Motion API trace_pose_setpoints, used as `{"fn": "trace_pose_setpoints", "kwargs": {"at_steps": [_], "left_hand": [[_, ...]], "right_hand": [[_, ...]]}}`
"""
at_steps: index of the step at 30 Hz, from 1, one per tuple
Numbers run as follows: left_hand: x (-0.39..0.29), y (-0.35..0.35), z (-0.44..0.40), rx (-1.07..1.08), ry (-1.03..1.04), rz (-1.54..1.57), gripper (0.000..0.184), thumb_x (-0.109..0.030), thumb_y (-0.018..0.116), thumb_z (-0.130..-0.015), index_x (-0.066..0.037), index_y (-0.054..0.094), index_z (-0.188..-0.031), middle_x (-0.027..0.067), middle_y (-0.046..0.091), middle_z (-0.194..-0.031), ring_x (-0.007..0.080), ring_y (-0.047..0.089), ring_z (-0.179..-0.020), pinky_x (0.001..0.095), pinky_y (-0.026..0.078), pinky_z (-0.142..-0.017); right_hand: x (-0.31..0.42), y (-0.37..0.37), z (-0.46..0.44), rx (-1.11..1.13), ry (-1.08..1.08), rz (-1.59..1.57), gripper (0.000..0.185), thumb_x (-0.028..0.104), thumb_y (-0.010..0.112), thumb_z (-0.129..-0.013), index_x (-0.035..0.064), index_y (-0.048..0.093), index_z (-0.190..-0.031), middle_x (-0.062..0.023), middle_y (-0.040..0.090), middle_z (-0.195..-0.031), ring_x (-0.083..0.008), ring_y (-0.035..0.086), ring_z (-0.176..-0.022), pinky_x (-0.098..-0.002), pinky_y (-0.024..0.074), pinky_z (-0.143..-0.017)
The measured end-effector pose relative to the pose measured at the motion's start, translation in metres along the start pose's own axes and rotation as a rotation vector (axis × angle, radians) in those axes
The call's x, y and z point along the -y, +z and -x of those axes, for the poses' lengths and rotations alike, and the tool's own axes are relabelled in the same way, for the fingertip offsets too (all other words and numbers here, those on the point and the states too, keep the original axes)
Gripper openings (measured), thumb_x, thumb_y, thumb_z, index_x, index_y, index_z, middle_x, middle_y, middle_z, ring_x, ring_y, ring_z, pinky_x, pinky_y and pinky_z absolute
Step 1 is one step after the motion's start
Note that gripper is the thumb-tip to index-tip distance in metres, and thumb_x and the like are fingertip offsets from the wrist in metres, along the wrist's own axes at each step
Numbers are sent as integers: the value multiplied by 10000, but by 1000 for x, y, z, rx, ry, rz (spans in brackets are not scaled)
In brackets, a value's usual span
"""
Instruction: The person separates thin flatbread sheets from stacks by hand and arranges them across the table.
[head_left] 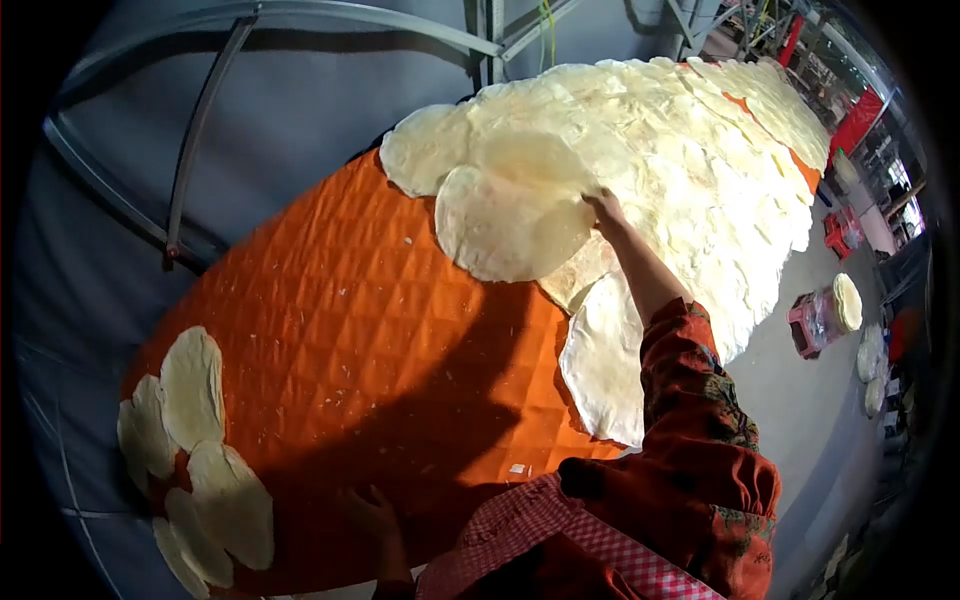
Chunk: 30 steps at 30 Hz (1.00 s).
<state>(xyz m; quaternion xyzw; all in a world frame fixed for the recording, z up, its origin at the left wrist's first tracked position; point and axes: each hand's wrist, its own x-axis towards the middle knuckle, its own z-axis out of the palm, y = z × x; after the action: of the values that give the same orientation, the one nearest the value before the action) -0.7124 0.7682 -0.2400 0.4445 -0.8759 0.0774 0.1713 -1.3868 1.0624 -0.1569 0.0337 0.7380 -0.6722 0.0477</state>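
My right hand (605,212) is stretched out over the orange quilted cloth, its fingers pinching the edge of a round, thin flatbread (510,225). That flatbread lies partly over others at the border of a wide layer of overlapping pale flatbreads (680,150). Just below my right hand, a browner flatbread (578,272) shows partly, with a whiter flatbread (605,355) beside my forearm. My left hand (372,512) is low over the orange cloth (350,330), in shadow, its fingers apart and holding nothing.
Several flatbreads (230,500) lie at the cloth's left end. A metal frame (205,130) stands against the grey tarp wall behind. At right, a red stool (806,325) stands on the floor by a stack of flatbreads (847,303); another red stool (842,232) is beyond.
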Motion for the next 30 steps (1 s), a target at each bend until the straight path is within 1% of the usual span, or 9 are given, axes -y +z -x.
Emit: {"fn": "trace_pose_setpoints", "kwargs": {"at_steps": [3,11,13,15,18,21,22,23,30], "left_hand": [[0,-9,-8,135,-31,15,425,-270,573,-875,14,484,-1178,233,438,-1284,383,397,-1197,497,364,-969],[-13,-40,-27,341,-123,48,474,-332,572,-855,2,482,-1179,235,420,-1292,408,401,-1170,534,351,-952],[-7,-39,-32,308,-107,70,470,-341,568,-849,2,490,-1160,240,417,-1287,422,402,-1158,544,341,-951],[13,-15,-23,255,-73,143,484,-346,584,-832,8,485,-1147,251,389,-1301,441,390,-1158,552,337,-950],[17,-31,-34,290,-73,236,499,-350,604,-801,17,494,-1121,259,411,-1256,432,393,-1146,552,310,-960],[28,-25,-29,260,-66,339,459,-345,613,-798,-1,515,-1084,235,427,-1243,440,396,-1132,553,313,-951],[29,-29,-31,235,-69,382,442,-328,628,-787,-11,522,-1076,217,443,-1233,430,410,-1122,544,327,-943],[29,-38,-34,207,-72,428,426,-311,643,-777,-22,530,-1068,200,459,-1223,421,423,-1113,534,341,-935],[184,-16,-13,127,66,1047,232,-137,657,-755,-62,570,-956,126,536,-1101,329,516,-1023,440,417,-871]], "right_hand": [[-30,3,2,29,317,-1,201,88,607,-805,66,549,-996,-80,626,-858,-218,619,-754,-368,499,-601],[11,10,-148,366,-509,-6,344,106,523,-813,56,550,-1152,39,515,-743,-73,418,-559,-240,381,-498],[20,-24,-170,-114,-1081,748,309,154,556,-780,52,597,-1068,-76,638,-860,-217,578,-686,-367,466,-600],[40,-19,-105,-382,-467,1184,413,147,530,-744,85,557,-1152,-202,600,-1067,-365,571,-951,-429,465,-794],[1,63,-23,-254,-1020,739,335,93,562,-798,62,554,-1131,-134,575,-1080,-275,546,-985,-393,464,-840],[-88,261,153,836,-189,-281,262,145,492,-892,18,566,-1109,-154,622,-1016,-294,601,-905,-375,499,-802],[-84,322,238,1030,-564,357,286,152,505,-904,-23,551,-1124,-151,615,-1059,-301,602,-951,-405,511,-805],[-51,381,340,1141,172,-187,310,79,583,-850,-43,540,-1132,-148,620,-1043,-253,603,-1000,-349,506,-829],[-68,689,545,1056,394,-285,147,123,589,-818,-22,587,-842,-89,563,-718,-205,521,-610,-340,493,-614]]}}
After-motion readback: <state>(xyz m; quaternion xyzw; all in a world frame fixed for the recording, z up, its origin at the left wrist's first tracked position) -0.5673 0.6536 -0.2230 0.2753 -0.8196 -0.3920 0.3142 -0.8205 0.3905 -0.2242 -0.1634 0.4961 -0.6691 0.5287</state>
